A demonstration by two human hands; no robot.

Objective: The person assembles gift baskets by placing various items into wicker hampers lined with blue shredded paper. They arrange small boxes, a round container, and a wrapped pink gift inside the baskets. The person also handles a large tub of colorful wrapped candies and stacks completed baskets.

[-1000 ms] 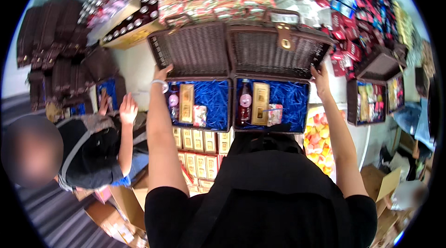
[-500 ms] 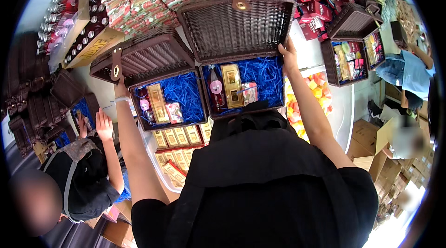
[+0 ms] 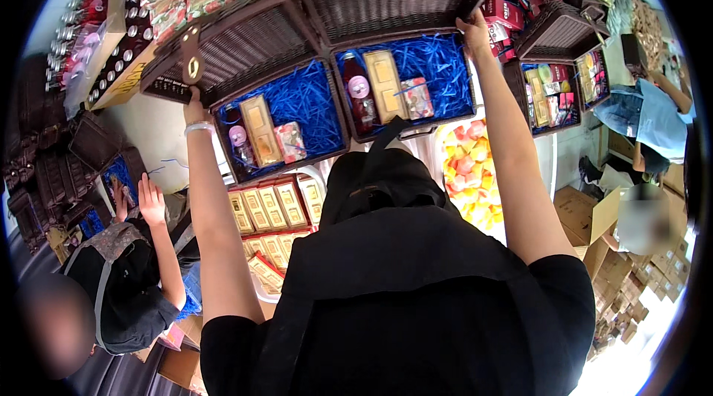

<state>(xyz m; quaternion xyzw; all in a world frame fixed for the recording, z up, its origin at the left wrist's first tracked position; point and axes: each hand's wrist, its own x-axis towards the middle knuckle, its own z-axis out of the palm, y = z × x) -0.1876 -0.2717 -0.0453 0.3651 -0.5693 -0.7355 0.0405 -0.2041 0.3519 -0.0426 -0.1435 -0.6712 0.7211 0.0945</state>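
Head view: two open brown wicker baskets sit side by side in front of the person, the left basket (image 3: pixel 252 41) and the right basket (image 3: pixel 394 6). Each holds blue shredded filler (image 3: pixel 304 103), a bottle (image 3: pixel 362 97) at its left, a gold box (image 3: pixel 385 86) and a small patterned packet (image 3: pixel 417 97). The left hand (image 3: pixel 195 109) touches the left basket's left side; its grip cannot be told. The right hand (image 3: pixel 476 34) is clamped on the right basket's right edge. Nearer are gold-fronted boxes (image 3: pixel 269 207).

Went pretty much all black up top
Black tee (image 3: pixel 561 307) had short sleeves (image 3: pixel 229 348), a black layer (image 3: pixel 416 262) with wide straps (image 3: pixel 292 344) went over it, and the left wrist (image 3: pixel 200 138) had a pale band (image 3: pixel 199 126).
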